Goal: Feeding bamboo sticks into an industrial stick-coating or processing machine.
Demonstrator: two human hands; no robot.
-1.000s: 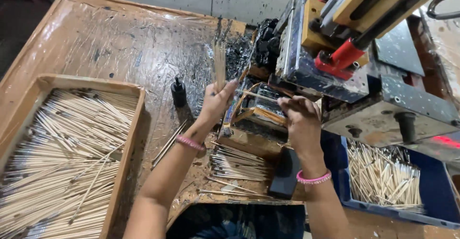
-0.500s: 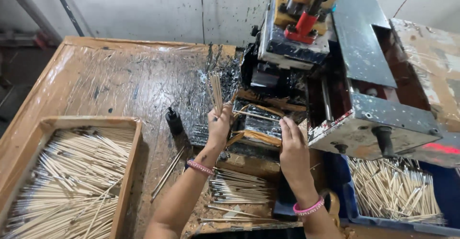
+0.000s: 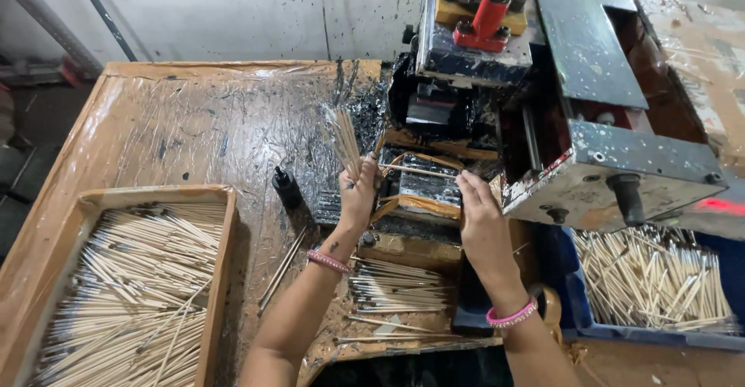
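Note:
My left hand (image 3: 358, 195) grips a small bundle of thin pale sticks (image 3: 344, 140) that stands upright above its fingers. A single stick (image 3: 419, 171) lies across between both hands over the machine's small taped holder (image 3: 419, 189). My right hand (image 3: 479, 215) pinches the right end of that stick beside the ink-stained printing machine (image 3: 543, 100). Both wrists wear pink bangles. A loose pile of sticks (image 3: 396, 290) lies on the bench just below my hands.
A wooden tray (image 3: 219, 278) full of sticks sits at the lower left. A blue bin (image 3: 582, 317) of sticks stands at the lower right under the machine. A small black bottle (image 3: 285, 187) stands on the plastic-covered bench (image 3: 194, 123). A wall runs behind.
The view has tilted and moved closer. My left hand has stayed raised with the bundle, and a single stick now spans between my two hands at the holder.

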